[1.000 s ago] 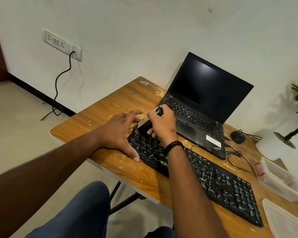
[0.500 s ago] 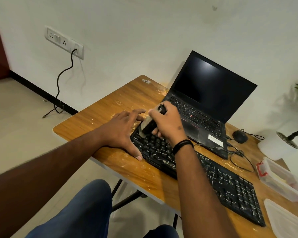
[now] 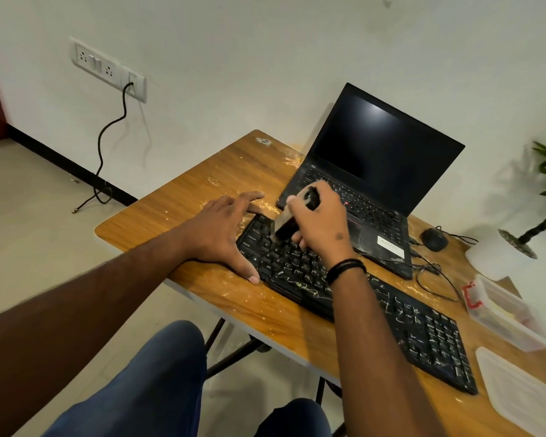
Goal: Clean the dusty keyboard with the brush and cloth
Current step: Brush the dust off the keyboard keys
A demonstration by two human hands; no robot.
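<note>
My right hand (image 3: 320, 220) is clenched around the brush (image 3: 286, 227), fingers curled over its dark handle, with the bristle end pointing down onto the keys at the left end of the keyboard (image 3: 391, 313), just left of the frame's centre. My left hand (image 3: 223, 230) lies flat and released on the wooden table (image 3: 177, 203), fingers straight and spread, its thumb running along the keyboard's left edge and its fingertips reaching past the far corner. The keyboard is black, streaked with pale dust, and stretches diagonally from the middle of the frame down toward the lower right. Pale crumbs and dust are scattered over the table around my left hand and along the near edge. Behind the keyboard, right of centre, an open laptop (image 3: 375, 171) stands with a dark screen. A black mouse (image 3: 434, 239) sits to its right, its cable looping toward the keyboard. At the right edge there is a clear plastic container (image 3: 505, 313) with a red clip, and its lid (image 3: 520, 395) lies in the lower right corner. A white plant pot (image 3: 492, 260) stands at the right edge above them. In the upper left, a wall socket (image 3: 108, 69) has a black cord hanging from it. I cannot see a cloth anywhere.
</note>
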